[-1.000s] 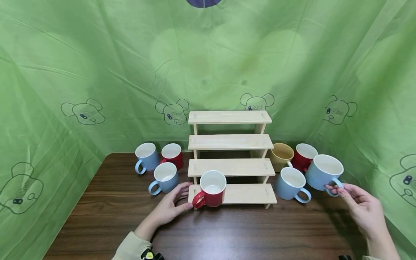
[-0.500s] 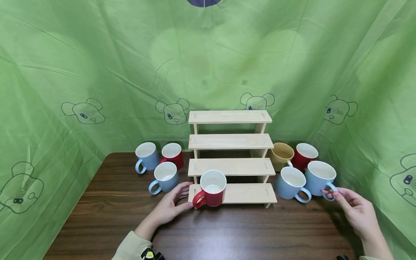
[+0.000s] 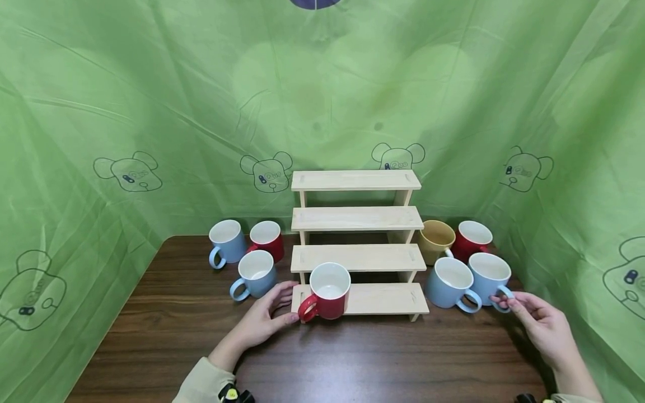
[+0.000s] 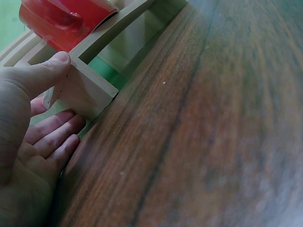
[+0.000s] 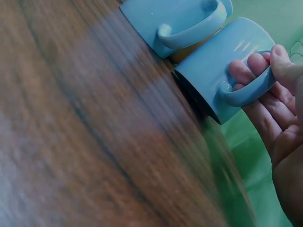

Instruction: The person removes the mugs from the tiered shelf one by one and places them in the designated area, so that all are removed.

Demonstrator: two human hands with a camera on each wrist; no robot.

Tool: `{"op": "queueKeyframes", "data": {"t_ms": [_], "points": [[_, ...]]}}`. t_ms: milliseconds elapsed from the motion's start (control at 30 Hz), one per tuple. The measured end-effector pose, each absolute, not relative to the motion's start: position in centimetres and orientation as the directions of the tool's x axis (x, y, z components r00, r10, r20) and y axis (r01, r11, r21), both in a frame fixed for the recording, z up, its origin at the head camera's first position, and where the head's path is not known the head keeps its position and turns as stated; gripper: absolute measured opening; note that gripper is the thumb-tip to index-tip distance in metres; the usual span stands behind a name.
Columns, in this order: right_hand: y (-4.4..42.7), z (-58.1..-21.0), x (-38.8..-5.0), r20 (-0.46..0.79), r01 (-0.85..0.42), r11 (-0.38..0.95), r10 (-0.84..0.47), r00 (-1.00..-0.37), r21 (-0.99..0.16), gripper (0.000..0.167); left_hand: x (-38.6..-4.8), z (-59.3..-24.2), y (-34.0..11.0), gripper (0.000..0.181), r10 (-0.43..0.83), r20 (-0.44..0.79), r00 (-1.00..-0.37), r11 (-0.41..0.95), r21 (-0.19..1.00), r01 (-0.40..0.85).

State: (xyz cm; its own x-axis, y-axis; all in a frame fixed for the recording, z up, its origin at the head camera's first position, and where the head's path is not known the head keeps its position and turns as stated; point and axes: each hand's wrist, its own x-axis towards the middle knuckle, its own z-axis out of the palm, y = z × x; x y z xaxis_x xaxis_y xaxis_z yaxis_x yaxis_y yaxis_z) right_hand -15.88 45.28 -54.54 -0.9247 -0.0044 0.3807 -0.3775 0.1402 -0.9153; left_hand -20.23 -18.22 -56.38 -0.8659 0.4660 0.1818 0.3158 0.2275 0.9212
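My right hand [image 3: 541, 324] pinches the handle of a light blue mug [image 3: 486, 285], fingertips through the loop and thumb on top in the right wrist view. That mug is upright beside another blue mug [image 3: 445, 291]; whether its base touches the table I cannot tell. My left hand [image 3: 264, 319] holds the left end of the lowest step of a wooden stepped shelf [image 3: 388, 299]. In the left wrist view its thumb [image 4: 59, 61] presses the front corner, with fingers against the side panel. On that step stands a red mug [image 3: 330, 308], its handle close to the left thumb.
Behind the right-hand blue mugs stand a yellow mug [image 3: 435, 246] and a red mug [image 3: 468, 246]. Left of the shelf are two blue mugs, one nearer [image 3: 259, 277], and a red mug [image 3: 269, 243]. Green cloth [image 3: 322, 101] surrounds the brown table [image 3: 353, 364].
My right hand has brought its blue mug left and lower, in beside the other blue mug. The left hand, shelf and red mug on the step have stayed put.
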Motion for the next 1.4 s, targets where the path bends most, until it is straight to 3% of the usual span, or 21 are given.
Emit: {"op": "queueKeyframes", "data": {"t_ms": [367,600,833,1067,1400], "points": [[45.9,-54.7,-15.5,0.34,-0.332,0.173,0.015,-0.94,-0.927,0.016,-20.2,-56.2,-18.1,0.071,0.469,0.203,-0.859,0.186,0.928,0.321],[46.5,-55.1,-15.4,0.334,-0.296,0.348,0.053,-0.941,-0.89,0.013,-20.1,-56.2,-18.1,0.071,0.468,0.205,-0.86,0.182,0.929,0.321],[47.1,-55.2,-15.2,0.301,-0.268,0.325,0.054,-0.952,-0.907,0.013,-20.1,-56.2,-18.1,0.07,0.473,0.211,-0.855,0.174,0.929,0.326],[47.0,-55.1,-15.2,0.329,-0.264,0.467,0.062,-0.942,-0.844,0.009,-20.1,-56.4,-18.1,0.069,0.468,0.205,-0.86,0.191,0.926,0.325],[47.0,-54.9,-15.0,0.274,-0.245,0.245,0.092,-0.957,-0.938,0.014,-20.2,-56.2,-18.1,0.07,0.463,0.186,-0.867,0.207,0.928,0.31]]}}
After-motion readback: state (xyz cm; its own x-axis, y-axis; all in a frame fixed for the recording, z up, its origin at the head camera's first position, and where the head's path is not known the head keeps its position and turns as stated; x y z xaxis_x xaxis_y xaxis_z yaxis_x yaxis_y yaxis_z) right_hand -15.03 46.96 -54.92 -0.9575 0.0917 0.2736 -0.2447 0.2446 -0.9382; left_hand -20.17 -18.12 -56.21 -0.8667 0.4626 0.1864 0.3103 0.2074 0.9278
